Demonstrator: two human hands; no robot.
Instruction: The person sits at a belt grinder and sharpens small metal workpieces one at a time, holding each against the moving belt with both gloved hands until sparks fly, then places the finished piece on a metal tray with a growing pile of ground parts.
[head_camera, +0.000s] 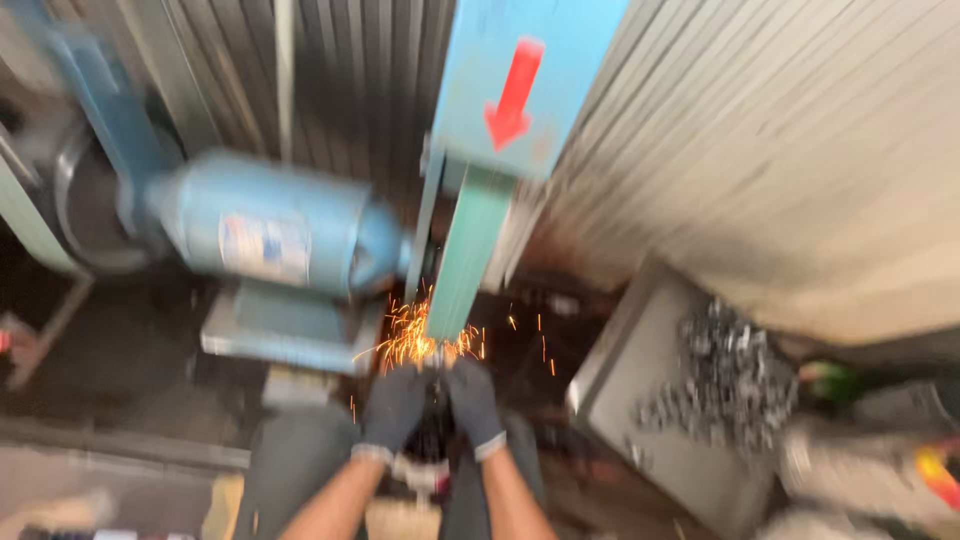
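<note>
both gloved grips fwd, at sanding belt

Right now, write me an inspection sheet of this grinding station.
Surface: dark, dirty floor under the machine.
Job's things: small workpiece, blurred, pressed to the green sanding belt; orange sparks fly off.
Clutter: grey tray heaped with small metal parts.
Grippers: left hand and right hand, both gloved, close together at the workpiece.
Cables: nothing seen.
Surroundings: blue motor, blue belt guard with a red arrow, corrugated metal wall.
</note>
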